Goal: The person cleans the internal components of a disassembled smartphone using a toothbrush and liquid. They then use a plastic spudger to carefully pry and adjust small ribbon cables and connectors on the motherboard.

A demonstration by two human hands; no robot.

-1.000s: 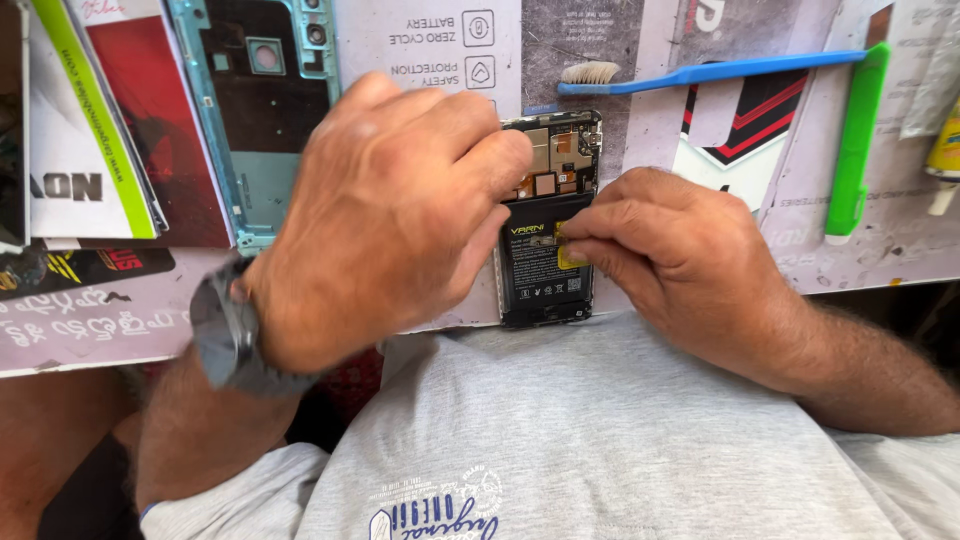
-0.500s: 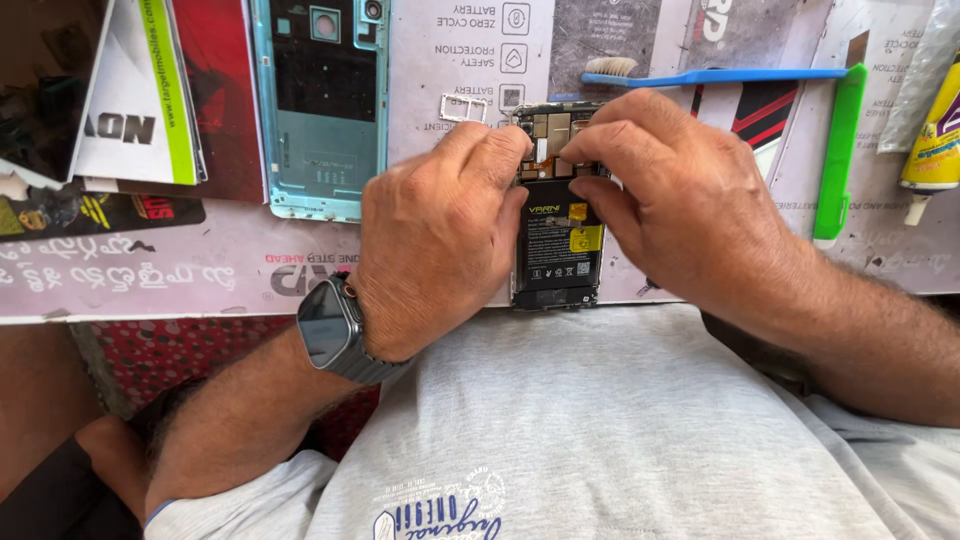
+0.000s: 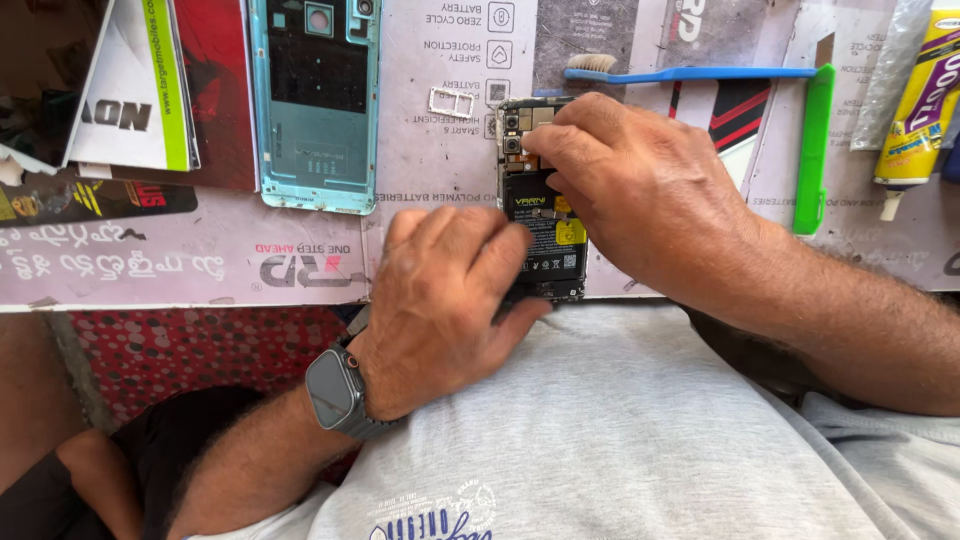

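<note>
Phone: opened phone point(image 3: 541, 215) lies back-side up at centre of the frame, on the near edge of the printed work mat point(image 3: 420, 240) — black battery exposed, camera modules at its top end.
Long axis: runs straight up and down the frame, camera end toward the top, bottom end at the mat's lower edge.
Right hand: right hand point(image 3: 640, 190) comes in from the right of the frame and sits over the phone's upper end; its fingertips point(image 3: 540, 145) are drawn together and pressed on the board beside the cameras. Whether they pinch a small part, I cannot tell.
Left hand: left hand point(image 3: 450, 300) comes up from the lower centre and covers the phone's lower left; fingers curled against the bottom edge, steadying it — a loose brace, not a full clamp.
Nearer hand: both touch the phone; the right has the camera end, the left the bottom end.
Wrist: dark smartwatch point(image 3: 335, 392) on the left wrist.
Around: light blue back cover point(image 3: 315, 110) lies well apart in the upper left, its long axis parallel to the phone's; small SIM tray point(image 3: 452, 102) just beside the phone's top left; blue toothbrush point(image 3: 690, 73) crosswise above the right hand; green pry tool point(image 3: 812, 150) upright at right; yellow glue tube point(image 3: 915, 105) in the upper right corner.
</note>
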